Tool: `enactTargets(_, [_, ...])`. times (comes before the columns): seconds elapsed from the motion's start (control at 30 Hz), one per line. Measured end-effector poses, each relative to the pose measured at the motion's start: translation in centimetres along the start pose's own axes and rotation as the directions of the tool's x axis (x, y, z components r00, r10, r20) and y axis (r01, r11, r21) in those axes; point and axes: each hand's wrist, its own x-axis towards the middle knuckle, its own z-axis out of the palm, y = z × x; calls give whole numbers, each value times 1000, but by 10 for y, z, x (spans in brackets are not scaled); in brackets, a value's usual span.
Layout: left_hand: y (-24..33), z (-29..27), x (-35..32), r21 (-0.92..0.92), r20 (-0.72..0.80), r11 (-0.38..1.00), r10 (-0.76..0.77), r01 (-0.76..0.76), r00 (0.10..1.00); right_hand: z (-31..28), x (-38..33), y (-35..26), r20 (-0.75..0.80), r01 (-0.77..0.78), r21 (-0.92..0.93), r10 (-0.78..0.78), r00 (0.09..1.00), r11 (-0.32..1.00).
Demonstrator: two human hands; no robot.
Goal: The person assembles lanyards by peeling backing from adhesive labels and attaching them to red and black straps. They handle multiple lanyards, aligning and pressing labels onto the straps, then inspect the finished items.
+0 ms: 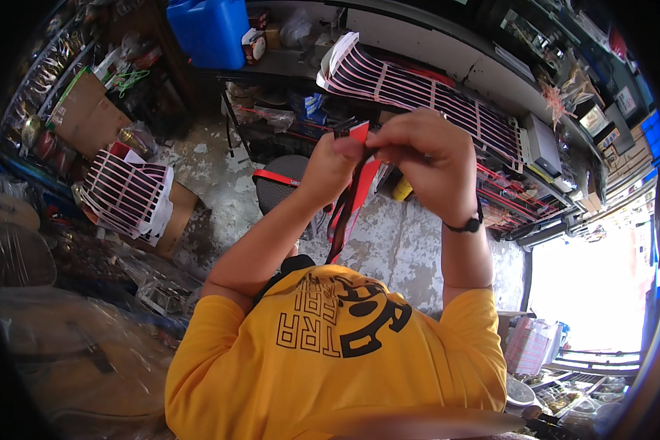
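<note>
In front of my chest, a long red and black strip (358, 192) hangs down from between my two hands. My left hand (331, 169) is closed around it near the upper end, thumb lying along the strip. Close beside that end, my right hand (433, 158) is closed too, thumb and forefinger pinched at the strip's edge; its other fingers are curled. Exactly what the right fingertips grip is partly hidden. Another red strip (275, 177) lies across a dark grey seat (280, 196) beyond my left forearm.
A long striped sheet (418, 92) of dark bands lies along the bench ahead. A stack of similar striped sheets (128, 194) rests on cardboard at left. A blue jerrycan (211, 33) stands at the far left of the bench. Plastic-wrapped goods (73, 352) crowd the near left.
</note>
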Motion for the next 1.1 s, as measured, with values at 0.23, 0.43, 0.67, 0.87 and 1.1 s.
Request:
enactTargets(0.23, [14,5,-6,-113,174,993,3,17,985,4,1,10,-13,-66,38,66,998,997])
enactTargets(0.43, [29,7,-9,185,110,982,-62,41,992,1,0,6,23,-67,32,67,998,997])
enactTargets(0.67, [34,14,-14,216,62,970,-128,112,990,4,-5,6,-55,-33,9,34,998,999])
enactTargets(0.87, [32,16,-14,186,74,981,-67,53,995,7,-9,6,-91,39,-60,-45,995,997])
enactTargets(1.1, [30,17,-13,219,137,976,-43,13,990,7,-7,9,-97,74,-130,-87,991,989])
